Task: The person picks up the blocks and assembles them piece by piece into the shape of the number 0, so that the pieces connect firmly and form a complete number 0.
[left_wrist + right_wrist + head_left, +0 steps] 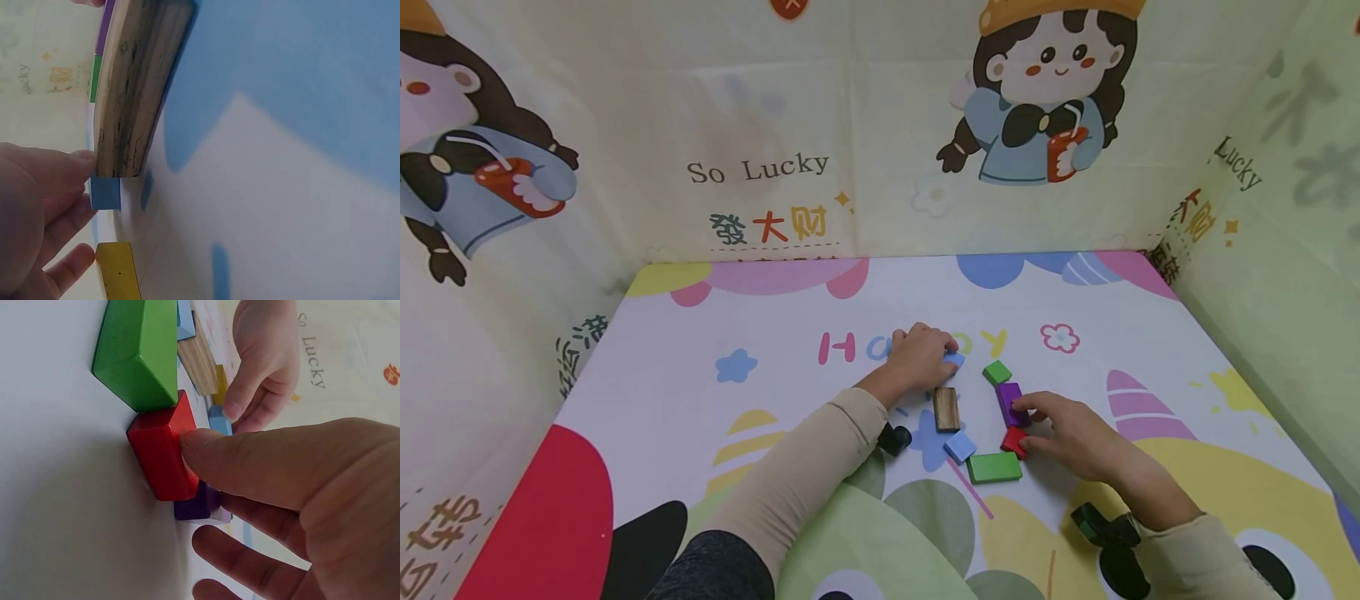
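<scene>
My left hand (917,358) pinches a small blue block (955,360) at the far side of a loose ring of blocks. In the left wrist view a yellow block (119,272) stands by another fingertip. My right hand (1071,433) is at the ring's right side. Its thumb presses the side of a red block (164,453), and a finger touches the purple block (1012,405). A small green block (997,372) lies at the purple block's far end. The wood-grain block (947,409), another blue block (959,447) and a long green block (995,467) complete the near and left sides.
A tabletop cover (790,333) printed with cartoon shapes and letters lies under the blocks. Printed cloth walls (880,125) rise at the back and both sides. A dark device (1105,527) sits at the right wrist, close over the table.
</scene>
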Action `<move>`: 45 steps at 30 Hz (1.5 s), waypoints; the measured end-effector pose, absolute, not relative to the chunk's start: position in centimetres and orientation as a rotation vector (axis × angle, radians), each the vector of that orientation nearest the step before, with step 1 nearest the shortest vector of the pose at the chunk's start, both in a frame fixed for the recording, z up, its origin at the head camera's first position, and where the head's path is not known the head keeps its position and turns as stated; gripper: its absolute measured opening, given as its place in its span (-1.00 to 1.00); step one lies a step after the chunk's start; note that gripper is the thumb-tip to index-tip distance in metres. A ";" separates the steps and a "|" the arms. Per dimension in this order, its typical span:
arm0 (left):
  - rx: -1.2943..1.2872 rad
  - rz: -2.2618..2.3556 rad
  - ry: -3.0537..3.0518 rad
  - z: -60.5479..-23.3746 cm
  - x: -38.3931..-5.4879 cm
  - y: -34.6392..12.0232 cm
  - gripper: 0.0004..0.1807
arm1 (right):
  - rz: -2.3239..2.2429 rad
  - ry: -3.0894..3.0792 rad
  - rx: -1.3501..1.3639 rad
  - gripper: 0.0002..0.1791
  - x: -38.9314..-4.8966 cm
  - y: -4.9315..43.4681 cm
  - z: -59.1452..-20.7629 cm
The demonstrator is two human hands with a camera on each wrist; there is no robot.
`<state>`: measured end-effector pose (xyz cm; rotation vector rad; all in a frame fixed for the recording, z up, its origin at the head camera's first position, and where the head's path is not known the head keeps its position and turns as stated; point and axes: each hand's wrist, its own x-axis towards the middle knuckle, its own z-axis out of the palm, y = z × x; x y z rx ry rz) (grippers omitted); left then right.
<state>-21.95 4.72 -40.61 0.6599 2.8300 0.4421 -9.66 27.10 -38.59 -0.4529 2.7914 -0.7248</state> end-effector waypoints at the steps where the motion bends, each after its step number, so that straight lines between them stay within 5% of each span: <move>1: 0.661 0.444 2.829 -40.6 -21.9 4.7 -0.65 | -0.727 2.790 -0.453 -0.46 -9.7 27.1 -38.6; 45: 0.712 0.420 2.832 -40.3 -21.1 4.1 -0.65 | -0.709 2.796 -0.441 -0.46 -9.6 27.0 -38.5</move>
